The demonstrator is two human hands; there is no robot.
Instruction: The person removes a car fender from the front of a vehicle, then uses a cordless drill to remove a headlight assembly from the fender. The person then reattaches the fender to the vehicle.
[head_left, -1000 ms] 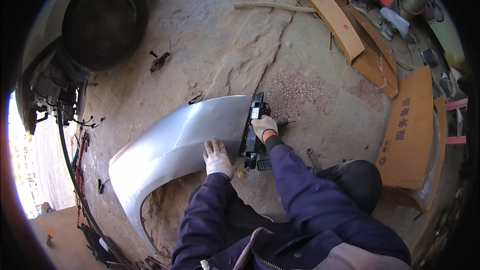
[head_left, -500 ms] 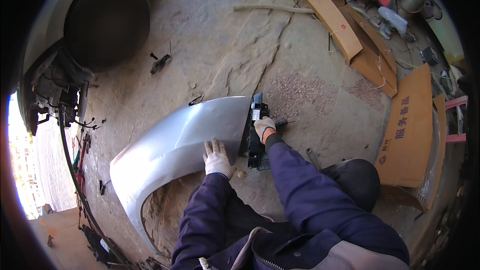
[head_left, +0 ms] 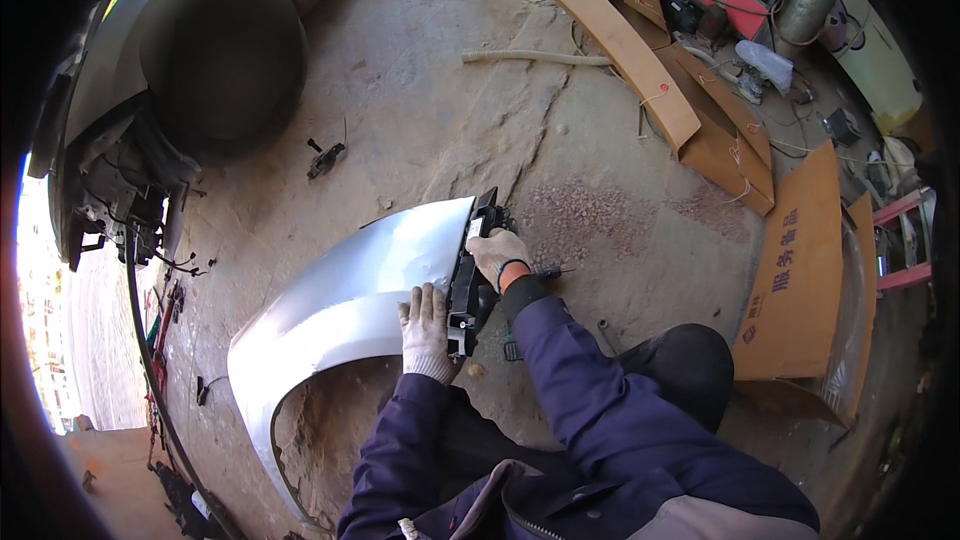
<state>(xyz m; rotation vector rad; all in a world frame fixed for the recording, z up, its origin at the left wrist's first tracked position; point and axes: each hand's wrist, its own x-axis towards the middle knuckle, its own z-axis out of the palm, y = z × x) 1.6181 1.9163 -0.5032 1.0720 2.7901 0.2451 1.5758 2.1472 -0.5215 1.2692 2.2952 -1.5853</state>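
Note:
A silver car fender (head_left: 340,290) lies on the floor before me, its wheel arch cutout toward my legs. Along its right edge sits a long black plastic bracket (head_left: 463,290) with a small white label. My right hand (head_left: 498,252), in a light work glove with an orange cuff, is closed around the bracket's upper part. My left hand (head_left: 427,330), gloved too, rests with fingers stretched out on the fender's lower right corner, beside the bracket. Past my right wrist a small dark thing (head_left: 548,272) lies on the floor; its kind is unclear.
At the upper left stands a car (head_left: 110,70) with its front end stripped and a dark wheel well. A small black part (head_left: 325,158) lies beyond the fender. Cardboard pieces (head_left: 625,50) and an upright carton (head_left: 795,285) are on the right. A pale hose (head_left: 535,57) lies farther off.
My right hand has moved left with the black bracket, which now sits closer against the fender's edge. The left hand has shifted toward the corner beside it. The view has shifted slightly.

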